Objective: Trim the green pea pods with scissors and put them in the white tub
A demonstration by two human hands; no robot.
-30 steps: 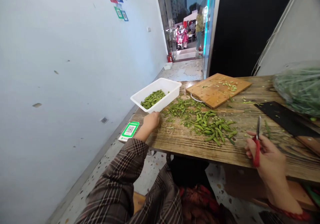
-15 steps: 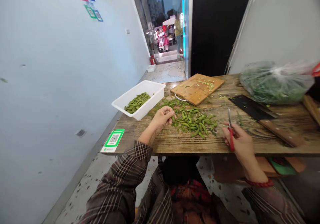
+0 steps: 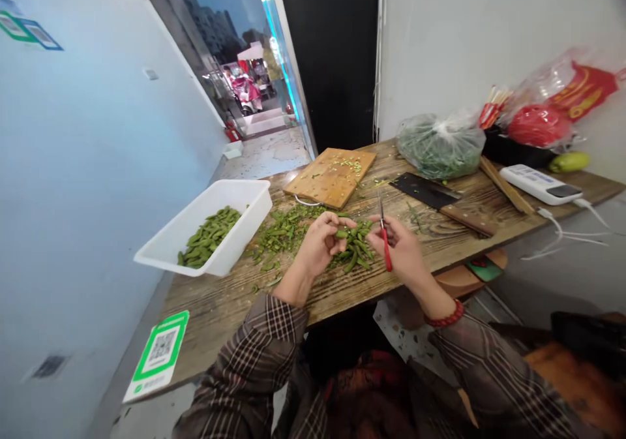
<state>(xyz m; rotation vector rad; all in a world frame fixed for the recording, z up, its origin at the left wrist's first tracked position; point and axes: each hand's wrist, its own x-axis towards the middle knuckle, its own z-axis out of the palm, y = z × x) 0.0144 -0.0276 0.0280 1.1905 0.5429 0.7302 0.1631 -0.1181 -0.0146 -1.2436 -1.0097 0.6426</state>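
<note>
My left hand (image 3: 317,246) pinches a green edamame pod (image 3: 341,234) between thumb and fingers, over the pods on the table. Close by on the right, my right hand (image 3: 402,251) is closed round red-handled scissors (image 3: 386,246), blades pointing up and away from me. Between and below the hands lies a pile of loose edamame pods (image 3: 359,251). Trimmed bits and more green pieces (image 3: 280,233) spread to the left of my left hand. Farther left, a white plastic tub (image 3: 239,248) holds a heap of pods (image 3: 210,235).
A wooden cutting board (image 3: 317,177) with scraps lies behind the pods. To the right are a cleaver (image 3: 425,191), a plastic bag of greens (image 3: 440,149) and a white power bank (image 3: 538,183) with cables. A QR code card (image 3: 161,351) sits at the table's left front corner.
My view has swung to the right. My right hand has brought the scissors in from the right, close to my left hand. The left hand has lifted a pod from the pile's edge.
</note>
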